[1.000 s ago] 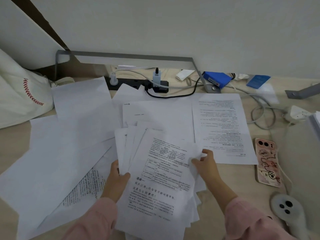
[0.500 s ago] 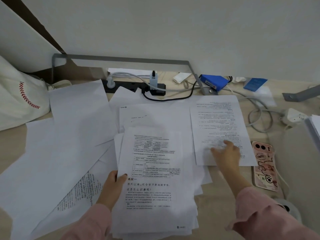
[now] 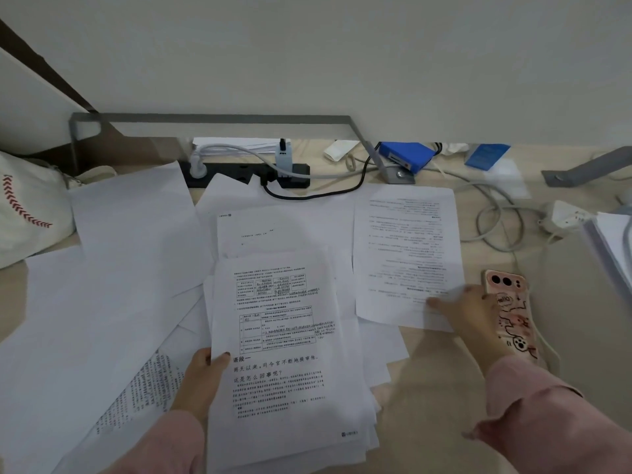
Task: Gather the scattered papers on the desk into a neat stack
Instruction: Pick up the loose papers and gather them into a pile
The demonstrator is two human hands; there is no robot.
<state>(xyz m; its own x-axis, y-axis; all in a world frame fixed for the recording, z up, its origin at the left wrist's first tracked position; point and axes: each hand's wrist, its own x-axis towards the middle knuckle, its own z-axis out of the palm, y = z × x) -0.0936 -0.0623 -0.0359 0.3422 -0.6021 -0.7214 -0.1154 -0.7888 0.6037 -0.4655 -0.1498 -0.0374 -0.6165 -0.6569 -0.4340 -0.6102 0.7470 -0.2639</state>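
A loose stack of printed papers (image 3: 287, 354) lies in front of me, its top sheet bearing tables and large text. My left hand (image 3: 201, 381) grips the stack's left edge, thumb on top. My right hand (image 3: 468, 309) rests with fingers flat on the lower right corner of a separate printed sheet (image 3: 407, 254) to the right of the stack. Several blank sheets (image 3: 130, 234) spread across the left of the desk, and one printed sheet (image 3: 136, 398) peeks out beside my left wrist. Another sheet (image 3: 273, 230) lies behind the stack.
A pink phone (image 3: 509, 313) lies just right of my right hand. A black power strip (image 3: 246, 172) with cables sits at the back, a blue box (image 3: 403, 155) beside it. A white bag (image 3: 27, 206) is at left, a paper pile (image 3: 608, 241) at right.
My right hand left the stack and reached right onto the separate printed sheet. The fanned sheets in my left hand have been squared into a tidier stack.
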